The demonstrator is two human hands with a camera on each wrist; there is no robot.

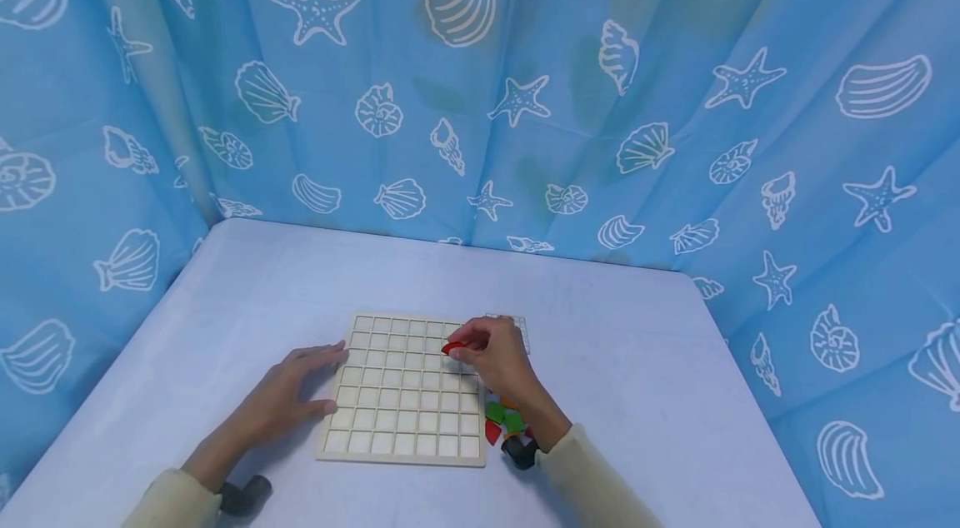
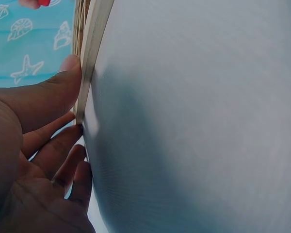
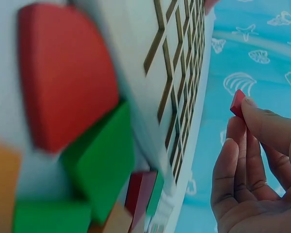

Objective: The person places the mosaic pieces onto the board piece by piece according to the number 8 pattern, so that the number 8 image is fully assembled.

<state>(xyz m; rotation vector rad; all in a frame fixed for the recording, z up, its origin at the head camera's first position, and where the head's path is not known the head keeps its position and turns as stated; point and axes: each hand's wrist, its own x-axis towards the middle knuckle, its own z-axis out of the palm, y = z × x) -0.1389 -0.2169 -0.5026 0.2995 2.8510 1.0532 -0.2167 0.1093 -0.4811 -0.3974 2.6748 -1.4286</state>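
A square wooden grid board (image 1: pixel 397 388) lies on the white table, its shallow cells pale and bare where I can see them. My left hand (image 1: pixel 281 395) rests at the board's left edge, thumb and fingertips touching the rim (image 2: pixel 89 53) with the fingers fairly straight. Over the board's upper right part, my right hand (image 1: pixel 497 353) pinches a small red block (image 1: pixel 452 347) between thumb and fingers. In the right wrist view that red block (image 3: pixel 237 103) shows a pointed end, held above the surface.
Loose coloured blocks lie by the board's lower right side, among them a red quarter-round block (image 3: pixel 68 75) and a green block (image 3: pixel 104 165). A sheet with a printed grid (image 1: pixel 522 326) lies partly behind my right hand. A blue shell-patterned curtain (image 1: pixel 480 95) surrounds the table (image 1: pixel 630 361).
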